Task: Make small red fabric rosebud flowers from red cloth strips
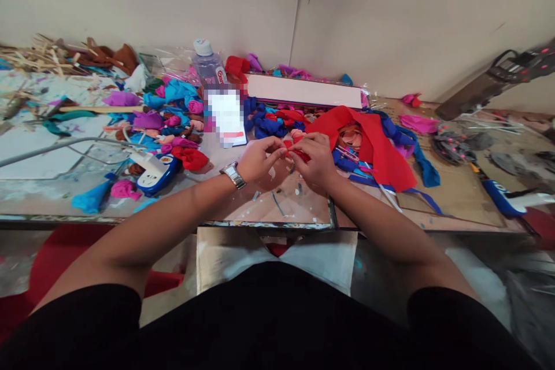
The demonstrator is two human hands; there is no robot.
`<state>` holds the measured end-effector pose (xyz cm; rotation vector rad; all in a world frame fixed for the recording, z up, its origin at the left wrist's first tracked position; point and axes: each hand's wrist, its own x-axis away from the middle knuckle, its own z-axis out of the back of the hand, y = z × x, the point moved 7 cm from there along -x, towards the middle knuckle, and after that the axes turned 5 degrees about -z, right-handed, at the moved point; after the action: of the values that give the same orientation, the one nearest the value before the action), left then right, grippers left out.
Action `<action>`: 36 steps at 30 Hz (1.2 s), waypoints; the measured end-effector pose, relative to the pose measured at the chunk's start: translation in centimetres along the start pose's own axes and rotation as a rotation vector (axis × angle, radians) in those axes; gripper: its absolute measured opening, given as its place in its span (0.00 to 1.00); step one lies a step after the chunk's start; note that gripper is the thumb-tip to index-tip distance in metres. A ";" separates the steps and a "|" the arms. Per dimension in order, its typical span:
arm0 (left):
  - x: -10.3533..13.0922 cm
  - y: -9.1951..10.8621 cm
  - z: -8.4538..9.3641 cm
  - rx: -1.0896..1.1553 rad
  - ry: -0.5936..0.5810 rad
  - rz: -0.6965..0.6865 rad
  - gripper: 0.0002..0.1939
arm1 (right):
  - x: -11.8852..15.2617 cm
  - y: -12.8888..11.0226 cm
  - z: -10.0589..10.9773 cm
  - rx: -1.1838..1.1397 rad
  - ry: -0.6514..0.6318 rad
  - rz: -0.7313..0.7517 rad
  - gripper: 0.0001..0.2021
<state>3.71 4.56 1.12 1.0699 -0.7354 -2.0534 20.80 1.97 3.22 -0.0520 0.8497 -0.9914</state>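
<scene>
At the middle of the table, my left hand (261,159) and my right hand (315,156) meet, fingertips almost touching. Both pinch a small gathered piece of red cloth (288,144), partly covered by the fingers. A wide red cloth strip (387,157) arches over the pile just beyond my right hand and hangs down to the right; whether it joins the pinched piece cannot be made out. Blue, red and pink rolled cloth pieces (266,121) lie right behind the hands. Left of them rests a phone (228,118) with a lit, blurred screen. A metal watch sits on my left wrist.
A clear bottle (210,66) stands behind the phone. A blue and white power strip (156,176) with a grey cable lies at left, among bright cloth bundles. Wooden sticks (37,58) are heaped far left. A dark transparent bottle (481,84) leans at right near a utility knife (500,196).
</scene>
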 end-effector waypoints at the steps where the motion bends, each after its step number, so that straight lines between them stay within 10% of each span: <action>1: 0.0 0.0 0.1 0.029 0.019 0.003 0.18 | 0.0 0.0 0.1 -0.012 0.012 -0.006 0.08; 36: 0.1 1.0 0.3 0.121 0.080 -0.039 0.21 | 0.2 0.2 0.3 -0.156 0.077 -0.102 0.10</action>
<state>3.77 3.95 1.97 1.2360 -0.8125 -2.0076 21.19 1.85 3.24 -0.1936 1.0020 -1.0261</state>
